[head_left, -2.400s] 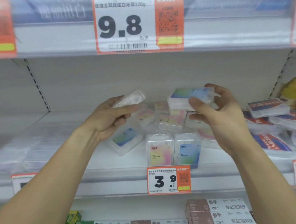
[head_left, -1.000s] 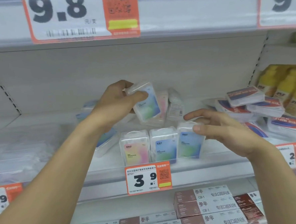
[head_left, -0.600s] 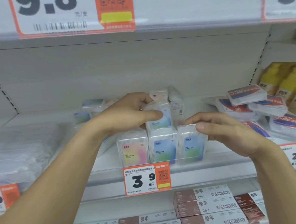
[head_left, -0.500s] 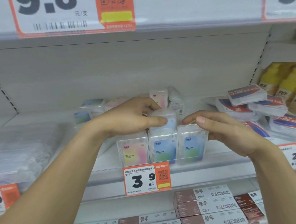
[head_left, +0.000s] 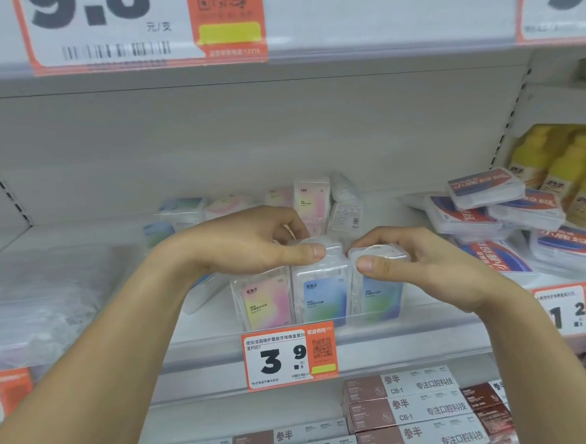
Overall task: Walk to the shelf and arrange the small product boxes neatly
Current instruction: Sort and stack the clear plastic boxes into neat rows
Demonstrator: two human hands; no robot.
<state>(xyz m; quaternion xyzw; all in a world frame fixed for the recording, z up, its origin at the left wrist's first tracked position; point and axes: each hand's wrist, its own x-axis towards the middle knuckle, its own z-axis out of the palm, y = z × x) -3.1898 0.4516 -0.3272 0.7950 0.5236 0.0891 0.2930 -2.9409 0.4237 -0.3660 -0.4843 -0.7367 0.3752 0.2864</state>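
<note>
Left hand [head_left: 248,241] fingers pinching middle box [head_left: 319,288]; right hand [head_left: 424,265] fingers gripping right box [head_left: 375,292]; both upright at shelf [head_left: 411,331] front.

two bare forearms (no sleeves, rings or watch visible), short nails.

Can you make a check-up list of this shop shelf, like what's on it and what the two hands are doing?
Surface: white shelf with a clear front lip.
Job's things: three small clear boxes upright in a front row, pink box, middle box, right box; more boxes jumbled behind.
Clutter: red-and-blue flat packs piled loosely at right; yellow bottles behind them.
Grippers: left hand grips a box top at the middle box; right hand pinches the right box's top.
Cables: nothing seen.
Surroundings: 3.9 price tag below; toothpaste cartons on the lower shelf.
</note>
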